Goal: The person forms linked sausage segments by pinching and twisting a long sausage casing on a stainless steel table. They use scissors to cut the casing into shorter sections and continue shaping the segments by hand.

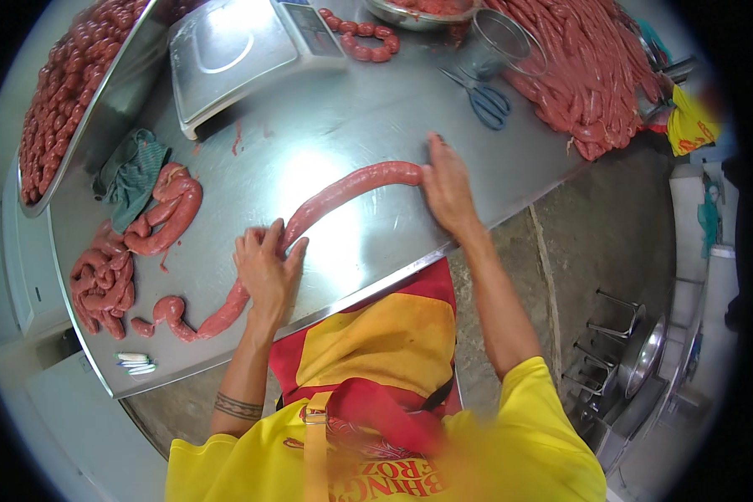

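Note:
A long, thick, pinkish-red sausage [343, 191] lies in a curve across the steel table [326, 134]. My left hand [266, 266] presses down on it near its lower left part, fingers pinching the casing. My right hand [446, 186] rests on the sausage's far right end, palm down, fingers extended. Beyond my left hand the sausage continues toward a curled tail [184, 322] near the table's front edge.
A coiled sausage [169, 209] and a heap of links [100, 280] lie left, beside a green cloth [134, 171]. A scale [238, 50], blue scissors [484, 99], a metal cup [498, 42], a tray of links [67, 84] and piled sausages [586, 67] stand farther back.

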`<state>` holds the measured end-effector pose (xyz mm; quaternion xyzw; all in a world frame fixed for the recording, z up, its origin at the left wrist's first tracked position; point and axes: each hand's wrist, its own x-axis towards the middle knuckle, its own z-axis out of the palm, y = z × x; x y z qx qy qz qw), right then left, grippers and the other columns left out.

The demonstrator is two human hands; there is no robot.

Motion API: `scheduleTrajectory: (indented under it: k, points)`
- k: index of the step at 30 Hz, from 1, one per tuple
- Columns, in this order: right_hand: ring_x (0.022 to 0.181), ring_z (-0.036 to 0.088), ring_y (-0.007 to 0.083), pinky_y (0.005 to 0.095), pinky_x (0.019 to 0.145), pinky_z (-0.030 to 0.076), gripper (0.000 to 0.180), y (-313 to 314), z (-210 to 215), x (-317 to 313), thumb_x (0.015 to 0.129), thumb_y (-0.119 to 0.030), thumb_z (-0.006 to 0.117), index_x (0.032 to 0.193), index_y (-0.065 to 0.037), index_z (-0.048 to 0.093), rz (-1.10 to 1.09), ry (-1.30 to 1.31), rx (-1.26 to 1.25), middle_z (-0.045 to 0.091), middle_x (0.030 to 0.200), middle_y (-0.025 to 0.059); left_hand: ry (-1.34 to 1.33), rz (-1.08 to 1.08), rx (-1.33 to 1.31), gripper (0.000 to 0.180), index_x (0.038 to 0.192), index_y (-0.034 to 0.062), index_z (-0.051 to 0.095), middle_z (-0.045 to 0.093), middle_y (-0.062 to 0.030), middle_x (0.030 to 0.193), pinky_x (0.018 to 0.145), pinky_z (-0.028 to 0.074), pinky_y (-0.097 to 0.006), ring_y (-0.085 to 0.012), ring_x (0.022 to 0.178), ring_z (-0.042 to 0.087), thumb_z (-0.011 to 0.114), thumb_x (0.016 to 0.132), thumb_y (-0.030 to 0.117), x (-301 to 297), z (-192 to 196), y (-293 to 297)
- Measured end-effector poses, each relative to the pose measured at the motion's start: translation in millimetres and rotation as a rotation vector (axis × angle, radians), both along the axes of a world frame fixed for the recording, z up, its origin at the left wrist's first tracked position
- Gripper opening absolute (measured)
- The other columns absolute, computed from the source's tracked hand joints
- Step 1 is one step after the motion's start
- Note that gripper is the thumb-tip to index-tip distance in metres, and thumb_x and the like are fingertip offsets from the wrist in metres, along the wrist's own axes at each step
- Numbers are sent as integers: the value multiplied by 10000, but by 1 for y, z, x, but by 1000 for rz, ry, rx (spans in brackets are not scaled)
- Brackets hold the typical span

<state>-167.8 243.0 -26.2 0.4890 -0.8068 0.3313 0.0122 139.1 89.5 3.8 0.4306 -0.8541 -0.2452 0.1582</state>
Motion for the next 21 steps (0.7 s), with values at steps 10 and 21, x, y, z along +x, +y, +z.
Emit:
scheduleTrajectory:
  k: [10, 21]
  points:
    - [1224, 589, 425, 510, 1033, 473, 310, 185, 43, -78, 860, -69, 720, 1170, -74, 722, -691, 246, 773, 664, 1289, 205, 269, -774, -90, 372, 1208, 36, 689, 670, -197, 1341, 1099, 478, -471, -349, 1315, 596, 817, 872, 134, -193, -13, -9]
    - [1103, 632, 384, 480, 950, 496, 156, 63, 16, -13, 847, -113, 735, 963, -20, 690, -191, -6, 294, 691, 1102, 159, 409, -533, 761, 270, 1208, 9, 705, 778, -81, 1111, 950, 581, -293, -175, 1007, 743, 757, 944, -3, -145, 59, -26]
